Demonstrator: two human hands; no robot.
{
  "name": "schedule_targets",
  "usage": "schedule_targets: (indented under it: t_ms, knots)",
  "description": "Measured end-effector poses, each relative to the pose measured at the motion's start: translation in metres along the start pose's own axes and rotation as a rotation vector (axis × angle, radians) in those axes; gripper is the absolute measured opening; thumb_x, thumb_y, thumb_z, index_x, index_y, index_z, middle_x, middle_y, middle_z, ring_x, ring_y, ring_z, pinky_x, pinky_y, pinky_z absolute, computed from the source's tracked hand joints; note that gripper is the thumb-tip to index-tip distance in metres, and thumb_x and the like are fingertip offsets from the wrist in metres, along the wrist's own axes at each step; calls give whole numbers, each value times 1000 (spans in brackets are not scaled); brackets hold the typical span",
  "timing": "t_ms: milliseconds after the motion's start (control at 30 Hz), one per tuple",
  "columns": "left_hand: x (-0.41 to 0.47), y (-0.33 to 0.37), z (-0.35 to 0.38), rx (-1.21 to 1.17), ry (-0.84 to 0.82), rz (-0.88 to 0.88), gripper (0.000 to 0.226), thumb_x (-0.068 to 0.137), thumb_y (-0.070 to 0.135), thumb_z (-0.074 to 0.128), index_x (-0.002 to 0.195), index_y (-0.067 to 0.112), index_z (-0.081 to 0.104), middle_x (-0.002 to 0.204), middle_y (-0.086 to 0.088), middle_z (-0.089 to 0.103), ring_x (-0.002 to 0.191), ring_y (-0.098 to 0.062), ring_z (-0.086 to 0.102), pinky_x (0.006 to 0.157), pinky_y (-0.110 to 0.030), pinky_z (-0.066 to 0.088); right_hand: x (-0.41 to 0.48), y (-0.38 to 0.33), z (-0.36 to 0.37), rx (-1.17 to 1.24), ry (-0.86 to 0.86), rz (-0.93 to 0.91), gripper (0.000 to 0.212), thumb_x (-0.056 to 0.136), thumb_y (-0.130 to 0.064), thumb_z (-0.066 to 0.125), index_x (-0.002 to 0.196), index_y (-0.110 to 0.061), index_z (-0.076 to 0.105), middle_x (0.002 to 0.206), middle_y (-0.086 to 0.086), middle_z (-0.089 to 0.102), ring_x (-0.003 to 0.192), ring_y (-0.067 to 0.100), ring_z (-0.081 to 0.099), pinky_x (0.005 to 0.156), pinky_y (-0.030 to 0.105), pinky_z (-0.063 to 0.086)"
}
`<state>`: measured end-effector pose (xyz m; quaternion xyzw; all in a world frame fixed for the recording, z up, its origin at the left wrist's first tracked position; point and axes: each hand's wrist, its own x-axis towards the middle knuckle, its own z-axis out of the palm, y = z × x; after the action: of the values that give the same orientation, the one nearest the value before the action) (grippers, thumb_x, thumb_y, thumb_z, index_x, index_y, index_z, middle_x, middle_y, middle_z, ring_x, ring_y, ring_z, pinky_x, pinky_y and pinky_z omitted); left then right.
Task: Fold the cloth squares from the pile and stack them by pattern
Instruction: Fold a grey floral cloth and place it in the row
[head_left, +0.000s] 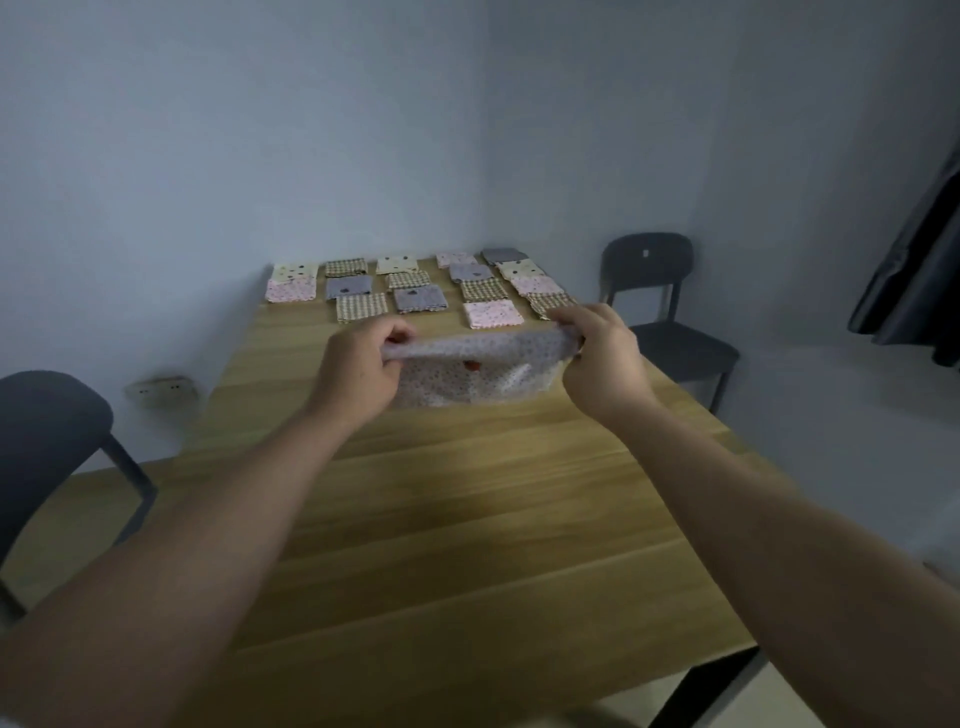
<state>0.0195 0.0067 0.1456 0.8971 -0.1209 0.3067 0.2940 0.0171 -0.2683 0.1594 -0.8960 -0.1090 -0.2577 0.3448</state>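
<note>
A pale floral cloth square (475, 371) hangs doubled over above the middle of the wooden table (467, 519). My left hand (358, 374) pinches its left top corner, and my right hand (597, 358) pinches its right top corner. The cloth's lower edge hangs close to the tabletop; I cannot tell if it touches. Beyond it, at the far end of the table, lie several folded squares: pink floral (492, 314), brown check (362, 306), grey (420, 298) and cream dotted (295, 271), set out in rows.
A dark chair (670, 312) stands at the table's far right and another (47, 431) at the left. A wall socket (162, 391) sits low on the left wall. A dark curtain (919, 270) hangs at the right edge.
</note>
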Motion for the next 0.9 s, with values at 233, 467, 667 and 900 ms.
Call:
schedule_targets:
  t_ms: [233, 467, 667, 900]
  knots:
    - [-81, -36, 29, 198, -320, 39, 62, 73, -17, 59, 124, 18, 64, 123, -1, 64, 110, -23, 62, 83, -30, 46, -61, 53, 24, -46, -280, -22, 33, 85, 2, 66, 110, -17, 74, 107, -1, 69, 96, 13, 62, 78, 10, 42]
    - [-130, -31, 17, 86, -490, -82, 42, 98, 19, 59, 137, 32, 51, 129, 17, 58, 108, -3, 59, 87, -31, 52, -105, 74, 33, 84, -362, 24, 6, 89, -26, 76, 89, -20, 76, 92, -12, 67, 83, -5, 60, 71, 12, 39]
    - [-150, -22, 8, 7, -461, -83, 26, 100, 53, 41, 95, 34, 58, 86, 20, 65, 76, 0, 61, 64, -30, 49, -112, 66, 32, 428, -361, 213, 8, 87, -27, 79, 85, -20, 79, 88, -3, 75, 86, 15, 69, 75, 31, 51]
    - [-152, -19, 15, -119, -305, -239, 6, 97, 30, 65, 101, 35, 64, 92, 22, 67, 78, 0, 62, 65, -18, 46, -106, 69, 39, 551, -308, 328, 19, 82, -27, 84, 78, -11, 74, 65, 4, 59, 62, 19, 48, 60, 32, 36]
